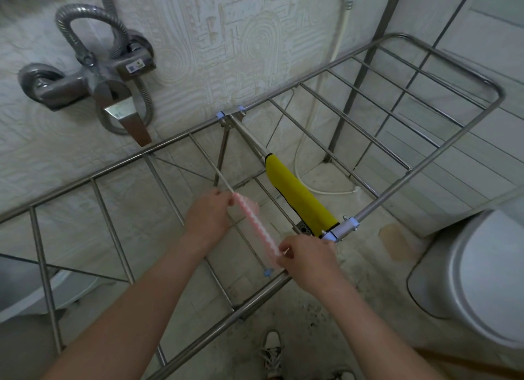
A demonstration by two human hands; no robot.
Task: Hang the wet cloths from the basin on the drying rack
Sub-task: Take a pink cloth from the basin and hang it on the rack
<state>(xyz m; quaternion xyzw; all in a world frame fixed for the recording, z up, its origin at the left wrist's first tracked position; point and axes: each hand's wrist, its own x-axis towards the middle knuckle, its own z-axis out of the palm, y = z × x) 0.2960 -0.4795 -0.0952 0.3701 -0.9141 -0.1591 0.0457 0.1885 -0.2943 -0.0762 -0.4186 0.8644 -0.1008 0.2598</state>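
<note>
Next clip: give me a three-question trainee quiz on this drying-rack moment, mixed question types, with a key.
1. True or false: the yellow cloth already hangs over a bar of the drying rack.
2. Multiple choice: the pink cloth is held by A) the left hand only, B) the right hand only, C) both hands.
3. Fill in: in the picture, the pink cloth lies to the ___ of the yellow cloth.

Key: 1 true. 2 C: the left hand pinches its far end, the right hand its near end. 3 left.
</note>
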